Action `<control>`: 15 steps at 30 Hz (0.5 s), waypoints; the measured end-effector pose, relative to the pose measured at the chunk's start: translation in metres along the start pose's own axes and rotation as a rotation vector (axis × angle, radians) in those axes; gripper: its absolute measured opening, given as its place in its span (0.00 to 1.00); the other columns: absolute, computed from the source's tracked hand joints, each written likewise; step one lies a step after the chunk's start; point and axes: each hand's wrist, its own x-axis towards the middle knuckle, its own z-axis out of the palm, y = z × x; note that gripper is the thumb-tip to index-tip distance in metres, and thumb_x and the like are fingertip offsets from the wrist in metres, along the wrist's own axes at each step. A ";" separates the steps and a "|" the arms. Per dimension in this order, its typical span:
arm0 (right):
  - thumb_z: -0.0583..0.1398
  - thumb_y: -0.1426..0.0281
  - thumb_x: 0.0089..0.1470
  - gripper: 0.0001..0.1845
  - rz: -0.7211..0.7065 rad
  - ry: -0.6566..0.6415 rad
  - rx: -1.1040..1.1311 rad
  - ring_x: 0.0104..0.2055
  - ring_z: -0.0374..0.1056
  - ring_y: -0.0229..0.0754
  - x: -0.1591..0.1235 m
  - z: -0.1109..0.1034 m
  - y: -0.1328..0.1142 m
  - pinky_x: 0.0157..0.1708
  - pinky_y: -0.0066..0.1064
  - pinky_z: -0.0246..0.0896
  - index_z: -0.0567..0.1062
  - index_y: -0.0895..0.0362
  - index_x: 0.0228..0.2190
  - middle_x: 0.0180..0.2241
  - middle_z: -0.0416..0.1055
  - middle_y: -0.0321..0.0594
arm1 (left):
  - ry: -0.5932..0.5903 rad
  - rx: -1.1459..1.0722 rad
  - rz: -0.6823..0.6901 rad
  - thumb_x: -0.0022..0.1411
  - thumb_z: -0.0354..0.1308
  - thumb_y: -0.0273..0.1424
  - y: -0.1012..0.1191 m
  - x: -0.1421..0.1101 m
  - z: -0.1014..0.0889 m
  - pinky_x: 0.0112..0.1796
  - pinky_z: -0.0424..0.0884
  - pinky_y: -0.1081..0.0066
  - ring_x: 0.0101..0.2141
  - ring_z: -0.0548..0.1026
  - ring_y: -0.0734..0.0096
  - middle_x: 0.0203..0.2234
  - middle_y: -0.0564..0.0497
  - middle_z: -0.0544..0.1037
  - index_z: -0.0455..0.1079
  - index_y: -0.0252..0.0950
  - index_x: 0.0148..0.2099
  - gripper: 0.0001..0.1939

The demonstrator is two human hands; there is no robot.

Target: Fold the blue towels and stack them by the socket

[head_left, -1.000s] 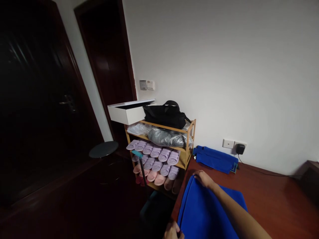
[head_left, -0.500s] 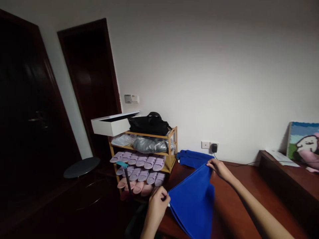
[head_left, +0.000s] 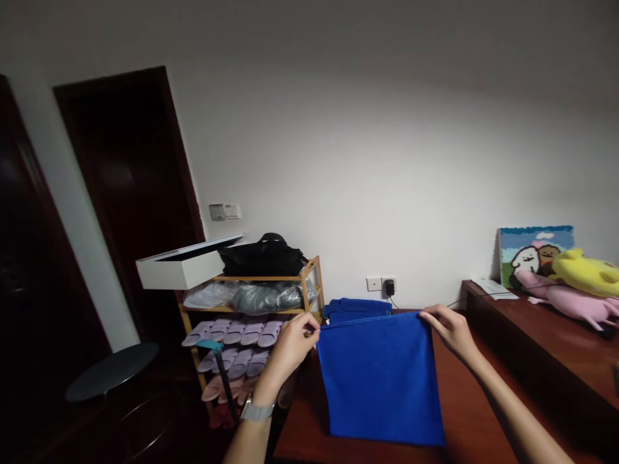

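A blue microfibre towel [head_left: 380, 380] hangs spread out and almost flat between my hands, its lower edge over the wooden desk [head_left: 471, 412]. My left hand [head_left: 290, 348] pinches the towel's top left corner, with a metal-banded watch [head_left: 257, 410] on that wrist. My right hand [head_left: 452, 332] pinches the top right corner. Both hands are raised a little above the desk. The towel's lower edge seems to touch the desk or hang just above it; I cannot tell which.
More folded blue towels [head_left: 355, 309] lie at the desk's back edge, below a wall socket with a black charger [head_left: 389, 287]. To the left stands a bamboo shoe rack [head_left: 309, 283] holding slippers. Plush toys [head_left: 570, 290] lie on a dark wooden ledge at right.
My hands have moved apart and pulled the towel out flat by its top corners. The view has turned to the right, showing more of the plush toys.
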 end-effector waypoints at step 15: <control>0.64 0.52 0.61 0.16 -0.050 0.030 -0.089 0.33 0.77 0.43 -0.032 -0.073 -0.031 0.32 0.31 0.74 0.83 0.50 0.33 0.31 0.81 0.40 | -0.129 -0.083 0.044 0.62 0.60 0.39 0.029 -0.011 0.017 0.38 0.75 0.68 0.33 0.78 0.64 0.30 0.52 0.80 0.75 0.42 0.31 0.09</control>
